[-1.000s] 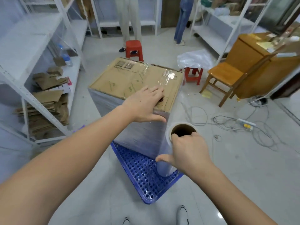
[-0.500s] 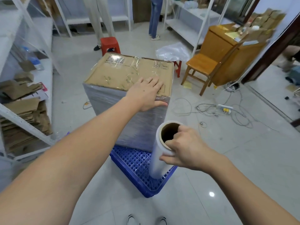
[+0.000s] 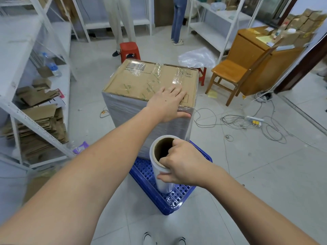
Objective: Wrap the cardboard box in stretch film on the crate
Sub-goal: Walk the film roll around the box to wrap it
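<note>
Cardboard box (image 3: 150, 82): brown, its top bare and crossed by clear tape, its sides already covered in layers of stretch film; it stands upright on the far part of the crate.
Crate (image 3: 169, 200): blue plastic with a perforated face, lying on the pale tiled floor; its near corner juts out towards the person's feet.
Stretch film roll (image 3: 160, 167): upright, brown tube core open at the top, its lower end over the near part of the crate; a clear sheet runs from it to the box's near right corner.
Left hand (image 3: 167, 105): laid flat on the box top near the near right corner, fingers (image 3: 174, 91) straight and released, thumb lying along the top edge of the wrapped side.
Right hand (image 3: 180, 161): grasping the roll at its top, fingers hooked into the open core, thumb against the outside of the film.
Wooden chair (image 3: 228, 69): right of the box, standing against a wooden cabinet.
Red stool (image 3: 129, 49): beyond the box, beside a standing person's legs.
Shelf (image 3: 35, 110): on the left, white metal, stacked with flattened cardboard.
Cables (image 3: 247, 121): loose on the floor, right of the box.
</note>
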`<state>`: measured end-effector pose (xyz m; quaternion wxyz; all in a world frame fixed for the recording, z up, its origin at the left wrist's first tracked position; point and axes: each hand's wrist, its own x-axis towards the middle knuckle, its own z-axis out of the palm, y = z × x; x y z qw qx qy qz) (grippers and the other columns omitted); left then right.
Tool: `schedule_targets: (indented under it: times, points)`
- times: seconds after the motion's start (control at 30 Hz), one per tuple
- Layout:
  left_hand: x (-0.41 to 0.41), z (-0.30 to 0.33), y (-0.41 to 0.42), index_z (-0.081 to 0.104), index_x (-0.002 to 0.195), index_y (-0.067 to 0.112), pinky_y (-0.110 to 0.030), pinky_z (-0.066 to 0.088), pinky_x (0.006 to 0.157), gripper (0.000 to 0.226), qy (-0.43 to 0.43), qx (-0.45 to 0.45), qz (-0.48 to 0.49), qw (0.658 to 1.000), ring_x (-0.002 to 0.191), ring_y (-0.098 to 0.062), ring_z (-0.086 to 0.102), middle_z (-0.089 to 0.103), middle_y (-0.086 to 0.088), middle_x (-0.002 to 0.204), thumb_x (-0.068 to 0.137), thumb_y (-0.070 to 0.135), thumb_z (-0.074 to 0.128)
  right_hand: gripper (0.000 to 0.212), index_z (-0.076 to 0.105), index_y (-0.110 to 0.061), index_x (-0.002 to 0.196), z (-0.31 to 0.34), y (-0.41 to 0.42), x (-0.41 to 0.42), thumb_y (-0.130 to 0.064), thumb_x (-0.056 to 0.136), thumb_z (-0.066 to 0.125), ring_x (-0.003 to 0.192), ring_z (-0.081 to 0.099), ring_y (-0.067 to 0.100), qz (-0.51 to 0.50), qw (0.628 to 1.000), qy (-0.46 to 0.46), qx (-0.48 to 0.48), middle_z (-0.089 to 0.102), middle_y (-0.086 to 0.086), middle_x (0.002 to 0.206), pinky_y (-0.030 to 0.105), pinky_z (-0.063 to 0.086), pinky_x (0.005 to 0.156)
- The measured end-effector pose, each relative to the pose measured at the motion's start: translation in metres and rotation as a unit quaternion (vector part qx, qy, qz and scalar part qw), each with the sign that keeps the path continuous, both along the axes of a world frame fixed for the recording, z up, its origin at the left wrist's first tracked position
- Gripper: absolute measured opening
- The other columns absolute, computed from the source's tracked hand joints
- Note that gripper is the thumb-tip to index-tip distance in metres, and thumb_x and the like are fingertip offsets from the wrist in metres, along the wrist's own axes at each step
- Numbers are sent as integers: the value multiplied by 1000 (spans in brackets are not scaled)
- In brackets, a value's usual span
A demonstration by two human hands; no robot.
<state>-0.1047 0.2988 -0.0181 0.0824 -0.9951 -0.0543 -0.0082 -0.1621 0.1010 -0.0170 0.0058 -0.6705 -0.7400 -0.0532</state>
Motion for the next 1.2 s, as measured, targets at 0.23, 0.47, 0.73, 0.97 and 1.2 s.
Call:
schedule_targets:
  times: [0.23, 0.47, 0.73, 0.97, 1.2]
  points:
    - [-1, 7, 0, 11, 165, 21, -51, 13, 128, 107, 10, -37, 6, 999, 159, -25, 11, 11, -6, 173, 86, 89, 32, 44, 36, -19, 69, 4, -2, -24, -41, 71, 75, 46, 42, 21, -95, 995, 6, -16, 52, -3, 51, 33, 38, 60]
    - [-5, 6, 1, 17, 164, 23, -51, 14, 128, 112, -1, -68, 3, 998, 158, -23, 13, 15, -4, 172, 80, 93, 40, 64, 43, -15, 69, 8, 3, -45, -75, 69, 65, 35, 28, 21, -204, 979, 3, -10, 45, -1, 40, 30, 24, 55]
    - [-2, 27, 35, 21, 164, 23, -49, 30, 122, 115, 56, -116, -86, 988, 154, -26, 28, 22, -3, 171, 77, 86, 60, 33, 37, -18, 105, 19, 0, -68, -14, 86, 64, 69, 40, 19, -355, 930, 88, -36, 43, 0, 81, 29, 27, 52]
    - [-24, 36, 106, 6, 166, 30, -32, 2, 121, 113, 121, -65, -275, 952, 158, -21, 10, 5, 0, 173, 83, 66, 73, 48, 37, -22, 100, 24, 46, -93, -64, 87, 53, 66, 44, 20, -493, 868, 58, -4, 47, -5, 71, 32, 26, 58]
    - [-46, 29, 165, -2, 165, 33, -46, 1, 129, 105, 117, -37, -325, 938, 159, -21, -4, -4, 0, 173, 88, 79, 53, 24, 32, -19, 90, 22, 66, -101, -36, 95, 49, 56, 44, 20, -625, 776, 82, -9, 43, -6, 66, 31, 24, 46]
